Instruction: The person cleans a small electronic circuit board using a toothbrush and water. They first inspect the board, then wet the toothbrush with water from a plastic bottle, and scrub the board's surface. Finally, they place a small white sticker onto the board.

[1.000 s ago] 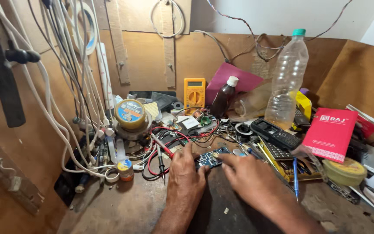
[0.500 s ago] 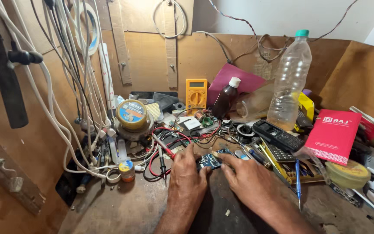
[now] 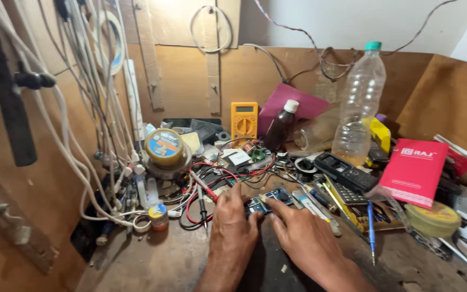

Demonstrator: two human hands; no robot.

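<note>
1. Two hands are in view, the left hand (image 3: 232, 233) and the right hand (image 3: 305, 238), both near the front edge of the desk (image 3: 152, 265).
2. Between their fingertips lies one small blue circuit board (image 3: 268, 201), at the middle of the desk, just in front of the red and black wires (image 3: 206, 186).
3. One yellow multimeter (image 3: 244, 120) leans at the back edge. One dark brown bottle (image 3: 280, 126) with a white cap stands beside it, and one clear plastic bottle (image 3: 359, 108) with a green cap stands further right.
4. One red booklet (image 3: 414, 170) lies toward the right edge, one black handset (image 3: 344, 171) left of it.
5. The board is partly covered by the fingers, so its details are hard to make out. Both forearms are cut off by the bottom border.
6. Left hand: fingers curved, tips pressing on the left end of the board. Right hand: fingers bent and close together, touching its right end. A true pinch I cannot tell.
</note>
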